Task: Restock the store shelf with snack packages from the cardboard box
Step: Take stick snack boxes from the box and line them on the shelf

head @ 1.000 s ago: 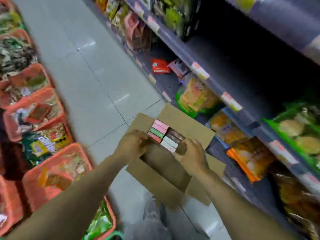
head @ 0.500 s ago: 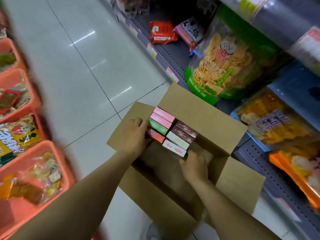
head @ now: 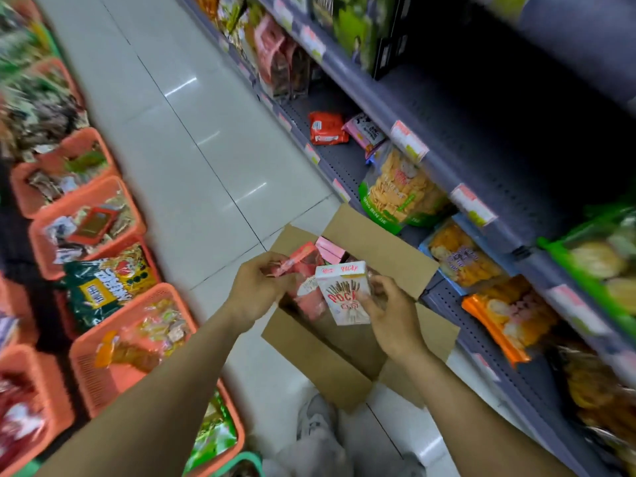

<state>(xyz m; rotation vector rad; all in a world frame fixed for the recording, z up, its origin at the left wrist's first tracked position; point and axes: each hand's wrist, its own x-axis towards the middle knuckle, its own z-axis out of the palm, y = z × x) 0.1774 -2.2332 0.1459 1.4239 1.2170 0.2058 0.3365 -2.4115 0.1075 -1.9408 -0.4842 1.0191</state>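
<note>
Both hands are raised just above the open brown cardboard box (head: 320, 352). It sits on the pale tiled floor (head: 192, 187) with its flaps spread, at about five o'clock of the frame's middle. The left hand (head: 258, 290) has its fingers curled round a pink-red rectangular snack carton (head: 306, 287), which is too blurred for its print to be read. At three o'clock of that, the right hand (head: 392, 315) pinches a white Pocky carton printed with chocolate sticks (head: 346, 294), thumb across the front face and fingers behind. This carton stands roughly upright, and whether the two held cartons touch cannot be told. Inside the box, at twelve o'clock of the held cartons, pale pink cartons (head: 330, 251) lie side by side near the far wall.

The grey metal store shelf (head: 447, 166) runs along the box's three o'clock side. On its lowest perforated tier, at one o'clock of the box, stands a clear green-edged bag of yellow crisps (head: 399, 191). Farther toward twelve, a red foil packet (head: 327, 127) and a pink packet (head: 366, 132) lie just beside each other. Orange plastic baskets (head: 93, 194) of wrapped sweets line the nine o'clock side of the aisle. A pale shoe (head: 316, 421) shows at six o'clock of the box.
</note>
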